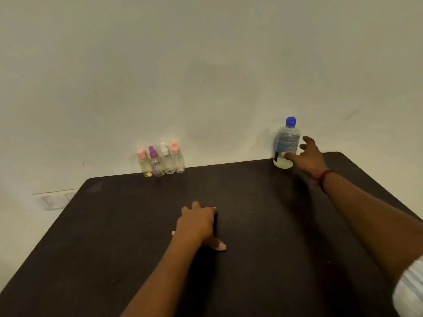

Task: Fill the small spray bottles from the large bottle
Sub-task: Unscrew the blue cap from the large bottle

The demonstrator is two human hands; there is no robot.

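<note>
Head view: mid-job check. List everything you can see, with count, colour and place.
small spray bottles: 4, clear, with caps pink, purple, white, pink; in a row at the table's far edge, left of centre, by the wall
large bottle: 1, clear with a blue cap and pale liquid low inside; upright at the far right edge
table: 1, dark brown; fills the lower view
wall: 1, off-white; behind the table
wrist band: 1, red; on the right wrist
sleeve: 1, pale striped; lower right corner
left hand: rests on the table, centre
right hand: at the large bottle, thumb touching it, fingers spread
</note>
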